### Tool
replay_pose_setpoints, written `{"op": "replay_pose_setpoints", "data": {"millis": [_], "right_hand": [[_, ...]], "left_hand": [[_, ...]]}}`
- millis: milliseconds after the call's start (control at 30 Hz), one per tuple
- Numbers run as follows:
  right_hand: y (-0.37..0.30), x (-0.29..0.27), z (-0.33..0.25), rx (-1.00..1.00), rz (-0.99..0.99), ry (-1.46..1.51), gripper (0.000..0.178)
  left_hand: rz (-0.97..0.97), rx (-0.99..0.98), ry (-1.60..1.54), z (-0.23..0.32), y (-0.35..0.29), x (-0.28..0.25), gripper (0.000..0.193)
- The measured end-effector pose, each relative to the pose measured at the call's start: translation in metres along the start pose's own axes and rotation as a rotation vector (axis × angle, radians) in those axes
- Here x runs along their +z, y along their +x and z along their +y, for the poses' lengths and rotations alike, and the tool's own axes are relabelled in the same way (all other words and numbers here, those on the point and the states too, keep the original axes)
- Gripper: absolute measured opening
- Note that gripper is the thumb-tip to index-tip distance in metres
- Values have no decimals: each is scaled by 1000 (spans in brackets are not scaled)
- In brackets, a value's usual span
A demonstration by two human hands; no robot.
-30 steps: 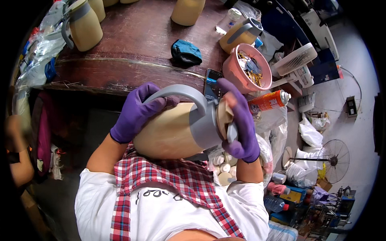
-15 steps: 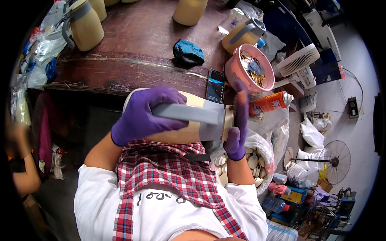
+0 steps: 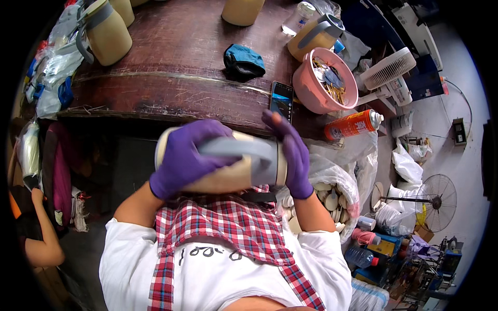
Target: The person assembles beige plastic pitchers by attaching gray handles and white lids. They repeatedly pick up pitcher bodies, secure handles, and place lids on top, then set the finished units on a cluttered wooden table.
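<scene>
A beige jug [image 3: 218, 180] with a grey collar and handle lies on its side in front of my chest, its mouth end to the right. My purple-gloved left hand [image 3: 188, 154] is wrapped round the body beside the handle. Flat against the rim at the mouth end rests my right hand [image 3: 295, 163], also gloved, with its fingers stretched out. A bare fingertip pokes out of the right glove. The palm hides the jug's opening, so I cannot see whether a lid sits there.
On the brown table [image 3: 171, 62] are a phone [image 3: 281, 98], a teal pouch [image 3: 244, 61], a pink basin [image 3: 324, 98] of small parts, an orange spray can [image 3: 353, 124] and several jugs. A bag of round pieces [image 3: 332, 199] stands right. Another person's arm [image 3: 46, 236] shows left.
My right hand has turned and moved left, its palm now against the jug's end. The jug has shifted slightly left. At the far left, the other person's arm has moved.
</scene>
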State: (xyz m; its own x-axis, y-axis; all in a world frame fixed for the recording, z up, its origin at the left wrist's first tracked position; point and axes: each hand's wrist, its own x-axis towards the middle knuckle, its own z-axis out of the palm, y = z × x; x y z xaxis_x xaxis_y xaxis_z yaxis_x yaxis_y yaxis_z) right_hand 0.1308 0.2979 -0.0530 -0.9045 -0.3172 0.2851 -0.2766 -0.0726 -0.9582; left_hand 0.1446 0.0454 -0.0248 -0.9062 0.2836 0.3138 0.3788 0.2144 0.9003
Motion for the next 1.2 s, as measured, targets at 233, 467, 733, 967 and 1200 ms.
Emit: {"op": "replay_pose_setpoints", "data": {"millis": [233, 467, 733, 967, 1200], "right_hand": [[2, -13, 14, 155, 163, -40, 48], [10, -6, -51, -670, -257, -379, 34], [9, -22, 23, 101, 337, -80, 40], [89, -98, -25, -51, 426, -426, 28], [144, -245, 28, 356, 269, -1660, 45]], "left_hand": [[-41, -22, -179, -16, 11, 1, 32], [-62, -410, -640, -23, 19, -13, 19], [42, 255, 156, 12, -10, 44, 33], [235, 298, 62, -8, 15, -5, 38], [540, 249, -366, -93, 39, -18, 33]]}}
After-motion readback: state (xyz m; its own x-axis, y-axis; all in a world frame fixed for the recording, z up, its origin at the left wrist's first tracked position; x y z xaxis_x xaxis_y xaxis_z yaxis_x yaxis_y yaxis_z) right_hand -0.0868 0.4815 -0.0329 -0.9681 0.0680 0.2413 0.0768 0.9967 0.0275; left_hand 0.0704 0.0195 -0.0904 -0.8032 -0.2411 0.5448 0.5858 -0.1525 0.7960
